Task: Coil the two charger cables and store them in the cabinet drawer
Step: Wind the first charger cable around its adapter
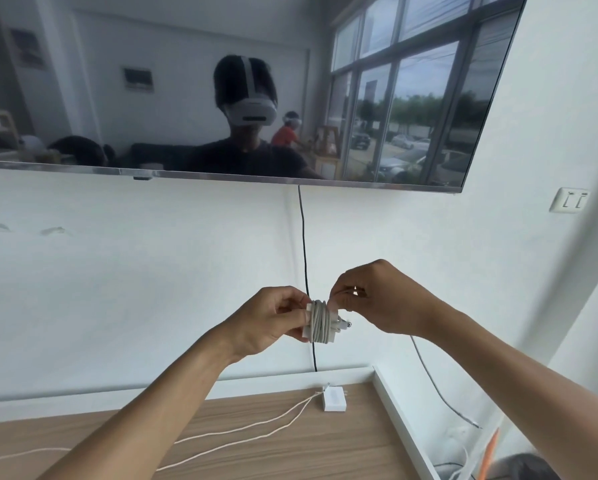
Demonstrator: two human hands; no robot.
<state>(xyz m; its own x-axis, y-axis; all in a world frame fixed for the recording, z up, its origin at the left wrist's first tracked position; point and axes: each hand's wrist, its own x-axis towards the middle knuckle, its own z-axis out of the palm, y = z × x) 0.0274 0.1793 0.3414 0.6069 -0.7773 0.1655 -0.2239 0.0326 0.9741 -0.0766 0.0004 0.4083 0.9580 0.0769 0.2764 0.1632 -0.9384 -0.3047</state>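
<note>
A white charger block with its pale cable wound tightly around it [320,322] is held up in front of the wall. My left hand [270,323] grips the block from the left side. My right hand [380,299] pinches the free end of that cable just above the coil. A second white charger [334,400] lies on the wooden cabinet top [290,455], and its cable [242,434] trails loose to the left across the wood. No drawer is in view.
A wall-mounted TV [221,88] hangs above, with a black cord [304,244] running down behind the cabinet. A wall socket [569,199] sits at the right. Beyond the cabinet's right edge hang a grey wire [439,393] and an orange object [489,452].
</note>
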